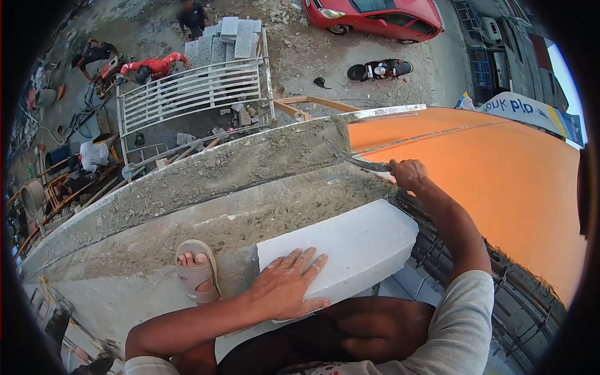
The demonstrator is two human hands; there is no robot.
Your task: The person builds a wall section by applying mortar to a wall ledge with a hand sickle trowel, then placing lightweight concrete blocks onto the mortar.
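Note:
My left hand [290, 284] lies flat on a white lightweight concrete block [350, 240], fingers spread and thumb near its front edge. This block rests close to my lap, on the ledge beside the rebar. Out ahead, my right hand [409, 174] is closed around the handle of a long, curved metal blade [369, 164] that narrows to a point. The blade reaches leftward over the rough cement of the ledge [275, 187], near the end of the orange wall [450, 147]. My sandalled foot [199, 270] stands on the ledge, left of the block.
Exposed rebar [437, 253] runs along the right side. Beyond the ledge's outer edge is a drop to the ground, with a white metal railing [190, 94], stacked blocks [228, 44], several people, a motorcycle [380, 70] and a red car [381, 20].

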